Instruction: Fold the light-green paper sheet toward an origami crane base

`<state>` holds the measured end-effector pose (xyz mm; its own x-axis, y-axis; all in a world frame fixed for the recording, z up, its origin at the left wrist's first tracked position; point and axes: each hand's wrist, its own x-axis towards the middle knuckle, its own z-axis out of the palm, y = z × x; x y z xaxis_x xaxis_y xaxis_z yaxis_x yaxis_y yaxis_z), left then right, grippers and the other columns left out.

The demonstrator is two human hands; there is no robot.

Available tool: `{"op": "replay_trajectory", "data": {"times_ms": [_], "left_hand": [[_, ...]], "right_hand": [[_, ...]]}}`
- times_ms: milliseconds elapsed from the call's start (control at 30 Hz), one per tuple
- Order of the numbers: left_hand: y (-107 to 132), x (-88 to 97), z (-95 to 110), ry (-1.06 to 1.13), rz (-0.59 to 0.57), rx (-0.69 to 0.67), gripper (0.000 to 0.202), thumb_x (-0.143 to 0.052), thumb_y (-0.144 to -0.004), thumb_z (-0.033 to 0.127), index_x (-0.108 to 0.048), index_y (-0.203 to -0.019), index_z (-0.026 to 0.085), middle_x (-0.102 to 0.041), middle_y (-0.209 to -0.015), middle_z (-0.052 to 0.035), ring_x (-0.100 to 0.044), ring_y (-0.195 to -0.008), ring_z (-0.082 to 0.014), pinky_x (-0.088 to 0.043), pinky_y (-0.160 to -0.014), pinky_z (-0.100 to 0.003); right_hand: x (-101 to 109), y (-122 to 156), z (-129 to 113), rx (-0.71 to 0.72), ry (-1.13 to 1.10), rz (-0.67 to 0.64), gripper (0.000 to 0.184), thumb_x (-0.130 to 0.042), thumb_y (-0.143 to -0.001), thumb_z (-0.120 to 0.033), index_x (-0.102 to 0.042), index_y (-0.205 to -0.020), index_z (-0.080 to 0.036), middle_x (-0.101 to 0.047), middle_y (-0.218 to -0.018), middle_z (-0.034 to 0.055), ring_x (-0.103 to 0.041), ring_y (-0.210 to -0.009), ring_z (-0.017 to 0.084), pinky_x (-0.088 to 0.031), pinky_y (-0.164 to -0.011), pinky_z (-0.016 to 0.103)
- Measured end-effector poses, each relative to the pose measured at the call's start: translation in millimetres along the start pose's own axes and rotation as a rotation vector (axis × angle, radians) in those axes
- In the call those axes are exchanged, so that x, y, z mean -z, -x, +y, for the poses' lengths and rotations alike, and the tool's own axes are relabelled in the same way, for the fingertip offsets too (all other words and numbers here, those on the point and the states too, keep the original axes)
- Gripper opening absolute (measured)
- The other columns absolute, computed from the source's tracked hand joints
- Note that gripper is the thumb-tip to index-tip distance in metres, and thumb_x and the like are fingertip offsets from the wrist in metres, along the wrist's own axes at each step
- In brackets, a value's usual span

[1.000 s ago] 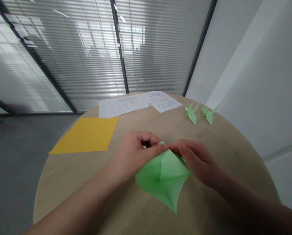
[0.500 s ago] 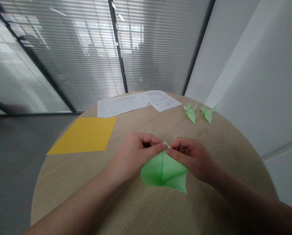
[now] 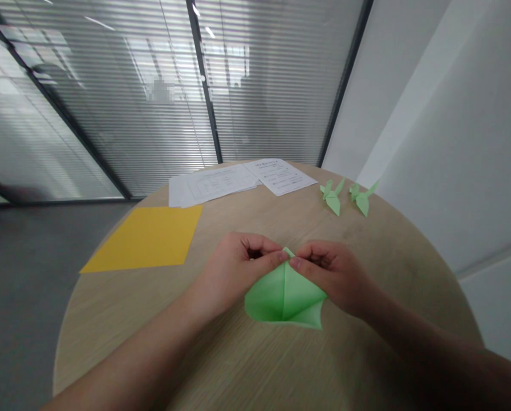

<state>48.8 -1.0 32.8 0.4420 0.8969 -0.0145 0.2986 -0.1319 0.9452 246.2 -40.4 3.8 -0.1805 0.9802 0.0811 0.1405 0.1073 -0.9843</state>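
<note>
the left hand [image 3: 232,265] pinches the green paper [image 3: 276,299] near its top corner between thumb and fingers, and the right hand [image 3: 341,277] grips the same edge just beside it, thumb on top. the paper is held between the hands, in front of the person and over the round table [image 3: 247,371]. creases are already in it, one running down the middle, but its lower part bellies out loose, so the folding looks only partly done, with shaping left (how much, i cannot tell). beyond, on the right, lie two folded green birds [image 3: 333,202], seemingly complete; on the left, a yellow sheet [image 3: 148,237], flat and unfolded; farther back, printed white pages [image 3: 221,185].
</note>
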Motion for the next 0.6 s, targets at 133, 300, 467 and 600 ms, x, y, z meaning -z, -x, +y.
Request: {"op": "replay_trajectory", "data": {"times_ms": [133, 300, 467, 600], "left_hand": [[-0.7, 0.5, -1.0, 0.013, -0.019, 0.01, 0.029, -0.074, -0.077, 0.045, -0.083, -0.083, 0.018, -0.075, -0.07, -0.0043, -0.058, -0.057, -0.0131, -0.042, -0.05, -0.022], [-1.9, 1.6, -1.4, 0.01, -0.03, 0.037, 0.03, -0.074, -0.077, 0.045, -0.083, -0.082, 0.018, -0.075, -0.07, -0.0042, -0.058, -0.057, -0.013, -0.042, -0.05, -0.022], [-2.9, 1.8, -2.9, 0.01, -0.035, 0.042, 0.03, -0.075, -0.077, 0.046, -0.082, -0.081, 0.018, -0.074, -0.071, -0.004, -0.058, -0.058, -0.0129, -0.041, -0.051, -0.022], [-2.0, 1.5, -0.8, 0.04, -0.051, 0.05, 0.029, -0.075, -0.075, 0.045, -0.082, -0.08, 0.017, -0.074, -0.071, -0.0034, -0.058, -0.058, -0.0127, -0.042, -0.051, -0.022]], "right_hand": [[0.7, -0.1, 0.6, 0.029, 0.031, -0.013, 0.027, -0.068, -0.087, -0.04, -0.065, -0.072, -0.018, -0.056, -0.061, -0.002, -0.047, -0.053, 0.009, -0.033, -0.047, 0.021], [1.2, -1.1, 2.5, 0.047, 0.052, -0.034, 0.027, -0.066, -0.089, -0.04, -0.066, -0.073, -0.018, -0.056, -0.063, -0.0019, -0.047, -0.054, 0.009, -0.034, -0.048, 0.021], [0.8, -2.5, 5.5, 0.031, 0.059, -0.021, 0.029, -0.067, -0.087, -0.042, -0.063, -0.071, -0.018, -0.054, -0.061, -0.0023, -0.045, -0.053, 0.009, -0.032, -0.047, 0.021], [0.3, -2.6, 5.3, 0.026, 0.048, -0.009, 0.032, -0.069, -0.086, -0.043, -0.061, -0.07, -0.018, -0.053, -0.06, -0.0025, -0.045, -0.053, 0.009, -0.032, -0.046, 0.021]]}}
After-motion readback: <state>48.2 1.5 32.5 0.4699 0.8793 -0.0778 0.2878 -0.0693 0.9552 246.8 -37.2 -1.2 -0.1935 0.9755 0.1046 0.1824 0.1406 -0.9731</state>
